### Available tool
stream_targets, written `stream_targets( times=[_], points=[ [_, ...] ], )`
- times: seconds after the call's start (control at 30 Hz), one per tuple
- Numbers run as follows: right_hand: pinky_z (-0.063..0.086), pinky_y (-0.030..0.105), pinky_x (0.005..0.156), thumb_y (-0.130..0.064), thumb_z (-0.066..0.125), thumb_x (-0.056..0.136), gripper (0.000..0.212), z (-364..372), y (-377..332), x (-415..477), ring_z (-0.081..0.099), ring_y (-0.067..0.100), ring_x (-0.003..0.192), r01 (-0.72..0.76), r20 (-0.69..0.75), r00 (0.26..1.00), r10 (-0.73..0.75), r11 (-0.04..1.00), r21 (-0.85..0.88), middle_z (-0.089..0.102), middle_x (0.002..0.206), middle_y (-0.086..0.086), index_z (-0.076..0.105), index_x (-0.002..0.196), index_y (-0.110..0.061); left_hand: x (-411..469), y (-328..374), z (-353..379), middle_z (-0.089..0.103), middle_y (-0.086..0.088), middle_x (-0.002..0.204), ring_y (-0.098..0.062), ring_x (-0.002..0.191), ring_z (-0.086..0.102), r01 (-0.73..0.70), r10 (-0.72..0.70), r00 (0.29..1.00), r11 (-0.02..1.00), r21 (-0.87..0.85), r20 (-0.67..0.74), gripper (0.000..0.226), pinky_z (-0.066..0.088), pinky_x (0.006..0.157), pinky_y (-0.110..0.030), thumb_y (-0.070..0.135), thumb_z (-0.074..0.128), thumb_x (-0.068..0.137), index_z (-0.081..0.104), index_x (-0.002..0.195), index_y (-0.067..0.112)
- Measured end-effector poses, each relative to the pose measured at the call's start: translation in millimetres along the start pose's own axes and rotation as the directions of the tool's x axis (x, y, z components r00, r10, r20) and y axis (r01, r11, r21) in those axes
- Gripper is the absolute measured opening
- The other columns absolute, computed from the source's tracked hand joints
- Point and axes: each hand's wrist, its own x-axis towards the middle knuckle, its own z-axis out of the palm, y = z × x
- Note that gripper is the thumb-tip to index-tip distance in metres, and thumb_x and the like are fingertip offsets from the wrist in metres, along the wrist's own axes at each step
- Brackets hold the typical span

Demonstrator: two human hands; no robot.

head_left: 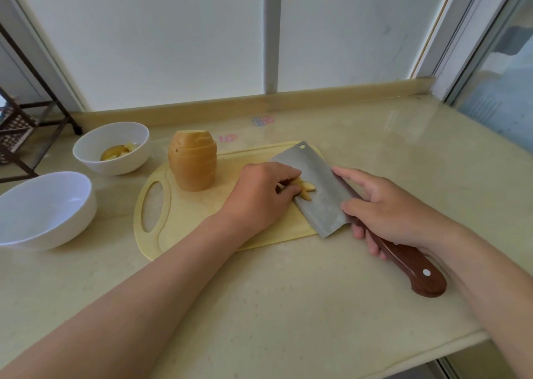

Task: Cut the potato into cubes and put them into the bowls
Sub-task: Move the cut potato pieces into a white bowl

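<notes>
I see the cut pieces [306,189] lying on the flat of the cleaver [317,182], at its left edge, and that is what the next move turns on. My left hand [259,194] is curled over them, fingertips and thumb pinching the little pile against the steel. My right hand [383,208] is wrapped round the wooden handle, with the forefinger stretched out along the blade's back.

The cleaver lies low over the right end of the cutting board [202,217]. Its long axis runs from the handle, near me on the right, away toward the far side of the counter [288,292].

Both bowls sit to the left, off the board, so the load has to travel sideways across the blade's axis, not along it. The far bowl [121,166] already holds some potato. The near bowl [72,223] shows nothing inside from here.

The rest of the potato [192,162] stands on end at the board's far left, partly sliced, directly between the blade and the far bowl. I judge the carry must pass in front of it or over it. The left hand is the nearer one to both bowls, while the right hand bears the weight. The blade has to stay level, or the pieces will slide off its open left edge.
</notes>
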Motion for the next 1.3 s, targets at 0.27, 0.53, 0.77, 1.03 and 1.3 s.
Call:
stream_targets(
  times=[0.27, 0.53, 0.77, 1.03, 1.3],
  points=[
    [0.044, 0.028, 0.038, -0.005, 0.049, 0.100, 0.066, -3, 1, 1, 0.052, 0.025, 0.040, -0.021, 0.005, 1.000, 0.020, 0.998, 0.063, 0.059, 0.057, 0.007, 0.041, 0.151, -0.046, 0, 3, -1, 0.072, 0.001, 0.097, -0.004, 0.087, 0.062, 0.030, -0.033, 0.999, 0.996, -0.087, -0.031, 0.023, 0.049, 0.076, -0.013, 0.007, 0.071, 0.084, 0.072, 0.106, 0.009],
    [0.042, 0.026, 0.037, -0.004, 0.051, 0.101, 0.062, -9, -3, -1, 0.049, 0.024, 0.038, -0.031, 0.021, 0.999, 0.028, 0.990, 0.138, 0.059, 0.061, 0.011, 0.044, 0.151, -0.038, -3, 7, -7, 0.072, 0.002, 0.106, -0.003, 0.096, 0.065, 0.099, -0.099, 0.995, 0.984, -0.148, 0.006, 0.039, 0.042, 0.082, -0.003, -0.007, 0.052, 0.085, 0.071, 0.114, 0.010],
    [0.039, 0.024, 0.035, -0.003, 0.049, 0.103, 0.057, -16, -8, -7, 0.046, 0.020, 0.036, -0.032, 0.035, 0.999, 0.024, 0.964, 0.264, 0.058, 0.061, 0.012, 0.048, 0.149, -0.037, -1, 14, -17, 0.070, 0.009, 0.107, 0.003, 0.103, 0.062, 0.146, -0.147, 0.989, 0.971, -0.188, 0.005, 0.048, 0.044, 0.094, -0.011, -0.008, 0.044, 0.083, 0.069, 0.118, 0.015],
    [0.038, 0.023, 0.034, 0.000, 0.047, 0.101, 0.057, -4, -25, -9, 0.046, 0.020, 0.035, -0.026, 0.063, 0.998, 0.006, 0.946, 0.324, 0.058, 0.061, 0.014, 0.050, 0.147, -0.034, 3, 24, -40, 0.069, -0.003, 0.116, -0.008, 0.107, 0.061, 0.138, -0.133, 0.989, 0.988, -0.073, 0.061, 0.055, 0.041, 0.093, -0.008, -0.014, 0.044, 0.079, 0.066, 0.124, 0.009],
    [0.037, 0.023, 0.033, 0.000, 0.046, 0.100, 0.056, 12, -55, -9, 0.044, 0.019, 0.034, 0.006, 0.074, 0.997, -0.033, 0.940, 0.341, 0.056, 0.060, 0.013, 0.053, 0.143, -0.035, 22, 27, -108, 0.071, 0.009, 0.099, -0.002, 0.092, 0.066, 0.202, -0.216, 0.969, 0.972, -0.118, -0.116, 0.062, 0.052, 0.083, -0.015, -0.015, 0.034, 0.071, 0.072, 0.108, 0.017]
  ],
)
